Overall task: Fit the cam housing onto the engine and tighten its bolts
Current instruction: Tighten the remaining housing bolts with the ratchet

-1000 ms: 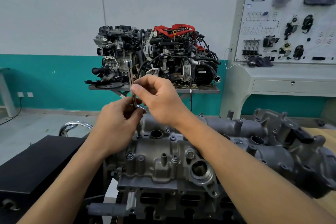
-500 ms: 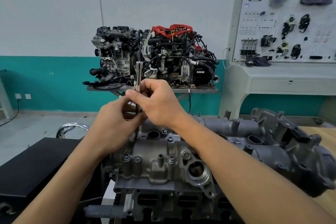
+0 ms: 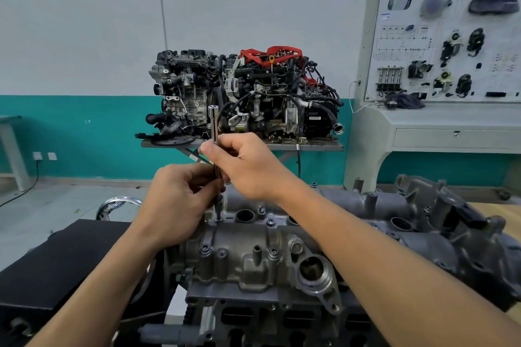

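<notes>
My right hand pinched the chrome driver bar mid-shaft, my left hand gripping it lower, nearer the work. The bar stood upright, its tip straight below my fingers on a small dark bolt at the far-left edge of the grey cast cam housing.

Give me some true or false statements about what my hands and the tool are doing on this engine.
1. The left hand and the right hand both hold the chrome driver, which stands nearly upright. True.
2. The right hand grips the driver lower than the left hand. False: the right hand pinches it higher up, and the left hand holds it near the bottom.
3. The driver's tip is down on the cam housing near its left end. True.
4. The cam housing lies on the floor. False: it sits on top of the engine.
</notes>
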Demonstrator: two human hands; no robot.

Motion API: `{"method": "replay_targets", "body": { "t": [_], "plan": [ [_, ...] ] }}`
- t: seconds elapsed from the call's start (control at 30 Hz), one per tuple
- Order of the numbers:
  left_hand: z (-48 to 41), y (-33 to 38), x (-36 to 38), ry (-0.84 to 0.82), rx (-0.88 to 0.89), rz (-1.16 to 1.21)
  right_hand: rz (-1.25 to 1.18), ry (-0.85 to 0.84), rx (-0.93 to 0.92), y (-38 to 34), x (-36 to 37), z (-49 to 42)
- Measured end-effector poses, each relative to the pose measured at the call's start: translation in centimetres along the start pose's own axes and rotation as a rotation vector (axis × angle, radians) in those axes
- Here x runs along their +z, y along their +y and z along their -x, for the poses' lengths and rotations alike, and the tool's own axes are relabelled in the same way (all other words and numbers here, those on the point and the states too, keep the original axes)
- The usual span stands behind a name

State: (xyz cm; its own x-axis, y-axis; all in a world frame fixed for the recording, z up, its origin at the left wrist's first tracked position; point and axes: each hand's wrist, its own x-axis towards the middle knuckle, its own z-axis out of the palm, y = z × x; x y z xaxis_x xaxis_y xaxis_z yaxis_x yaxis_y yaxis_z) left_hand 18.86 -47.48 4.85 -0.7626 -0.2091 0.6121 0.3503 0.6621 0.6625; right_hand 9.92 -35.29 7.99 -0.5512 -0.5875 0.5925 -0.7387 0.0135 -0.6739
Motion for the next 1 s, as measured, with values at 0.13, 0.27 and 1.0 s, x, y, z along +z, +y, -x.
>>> {"method": "replay_targets", "body": {
  "t": [0.13, 0.27, 1.0],
  "plan": [
    [-0.5, 0.0, -0.4, -0.073, 0.036, -0.057, 0.139, 0.125, -0.043, -0.2, 0.3, 0.0],
    [-0.8, -0.2, -1.0, -0.123, 0.077, -0.09, 0.172, 0.176, -0.028, -0.7, 0.5, 0.1],
    [2.7, 25.0, 21.8, -0.733, -0.233, 0.934, 0.411, 0.762, 0.459, -6.0, -30.6, 26.3]
  ]
}}
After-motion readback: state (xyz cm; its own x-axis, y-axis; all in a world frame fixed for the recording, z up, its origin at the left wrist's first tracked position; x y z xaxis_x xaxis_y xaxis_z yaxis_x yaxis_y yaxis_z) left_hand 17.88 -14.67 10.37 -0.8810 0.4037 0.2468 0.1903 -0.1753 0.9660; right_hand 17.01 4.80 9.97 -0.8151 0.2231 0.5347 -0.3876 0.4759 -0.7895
